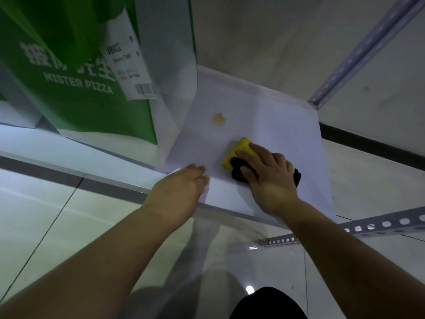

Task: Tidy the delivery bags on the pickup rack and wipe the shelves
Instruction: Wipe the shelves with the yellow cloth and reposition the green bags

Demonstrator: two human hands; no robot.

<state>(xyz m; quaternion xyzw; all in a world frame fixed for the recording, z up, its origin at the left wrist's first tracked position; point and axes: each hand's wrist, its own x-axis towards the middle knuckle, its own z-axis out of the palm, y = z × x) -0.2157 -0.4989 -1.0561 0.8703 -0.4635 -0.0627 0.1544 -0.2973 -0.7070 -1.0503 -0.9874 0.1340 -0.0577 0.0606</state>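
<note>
R hand (271, 178) grips sponge (238, 148); L hand (181, 189) flat on shelf (276, 116). Risk: stain (218, 118) smears onto bag (80, 107) if wiped leftward.

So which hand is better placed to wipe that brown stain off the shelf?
Right. The right hand holds the yellow sponge on the shelf, close to the stain with nothing between. The left hand holds nothing and rests at the shelf's front edge.

bag: your green paper delivery bag (76, 72) is cut off top and left | label: print on its white paper receipt (128, 65) is too blurred to read | sponge: your right hand (269, 178) hides much of the yellow-and-black foam sponge (239, 148) | left hand (181, 189): fingertips smeared at the front edge of the white rack shelf (264, 107)
</note>
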